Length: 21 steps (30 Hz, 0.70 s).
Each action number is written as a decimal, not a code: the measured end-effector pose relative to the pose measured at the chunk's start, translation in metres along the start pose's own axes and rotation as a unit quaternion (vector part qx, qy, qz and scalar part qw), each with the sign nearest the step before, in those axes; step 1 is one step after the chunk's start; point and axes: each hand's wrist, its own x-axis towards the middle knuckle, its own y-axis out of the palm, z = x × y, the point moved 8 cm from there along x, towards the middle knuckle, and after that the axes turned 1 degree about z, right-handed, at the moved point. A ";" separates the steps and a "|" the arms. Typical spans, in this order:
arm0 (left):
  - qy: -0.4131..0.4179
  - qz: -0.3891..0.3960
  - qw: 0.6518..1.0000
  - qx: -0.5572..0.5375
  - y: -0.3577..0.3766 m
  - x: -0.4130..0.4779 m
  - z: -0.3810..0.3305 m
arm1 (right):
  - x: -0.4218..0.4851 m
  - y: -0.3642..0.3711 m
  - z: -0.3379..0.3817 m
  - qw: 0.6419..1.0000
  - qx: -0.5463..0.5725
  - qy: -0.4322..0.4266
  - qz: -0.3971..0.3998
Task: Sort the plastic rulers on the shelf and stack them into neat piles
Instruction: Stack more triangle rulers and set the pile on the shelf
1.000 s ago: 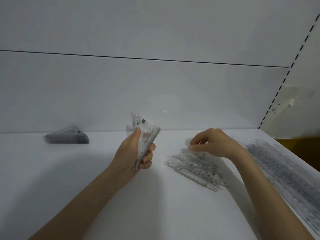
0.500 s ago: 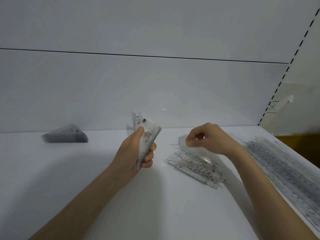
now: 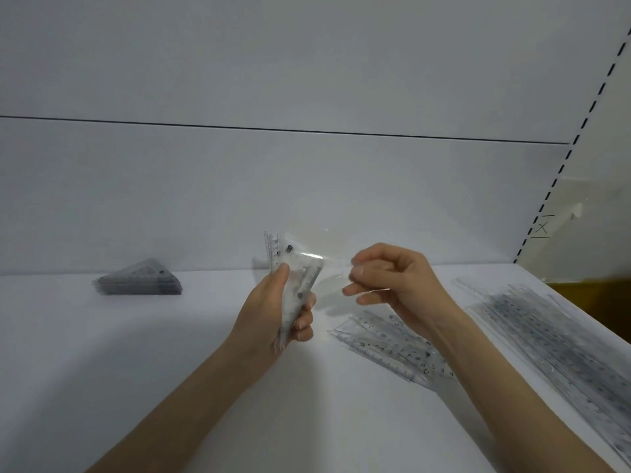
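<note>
My left hand [image 3: 273, 312] grips a bundle of clear set squares [image 3: 296, 281] upright over the middle of the shelf [image 3: 164, 370]. My right hand [image 3: 392, 281] pinches a single clear set square [image 3: 336, 273] by its edge, just beside the bundle at its 3 o'clock.

I judge the sorting well past halfway. A squared-up stack of set squares [image 3: 136, 281] lies at 9 o'clock near the back wall, and a bank of long straight rulers [image 3: 546, 332] runs along the right side at 4 o'clock. What is left is the loose heap of clear rulers [image 3: 386, 349] at 5 o'clock, under my right wrist, plus setting down what I hold.

The heap's rulers show printed digits such as 1, 2 and 3, along with some letters. A hand-drawn X [image 3: 542, 227] sits between two dashes on the side wall at 2 o'clock. No brand name is legible.
</note>
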 end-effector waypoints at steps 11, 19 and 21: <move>0.047 -0.003 0.998 -0.040 -0.002 -0.002 -0.013 | -0.003 -0.002 0.005 0.974 -0.221 -0.008 0.051; 0.056 0.001 0.998 0.035 0.007 -0.007 -0.007 | -0.007 0.043 -0.021 0.993 -0.024 0.073 0.089; 0.053 0.010 0.997 0.060 0.011 -0.010 -0.007 | -0.006 0.048 -0.025 0.993 -0.049 0.067 0.078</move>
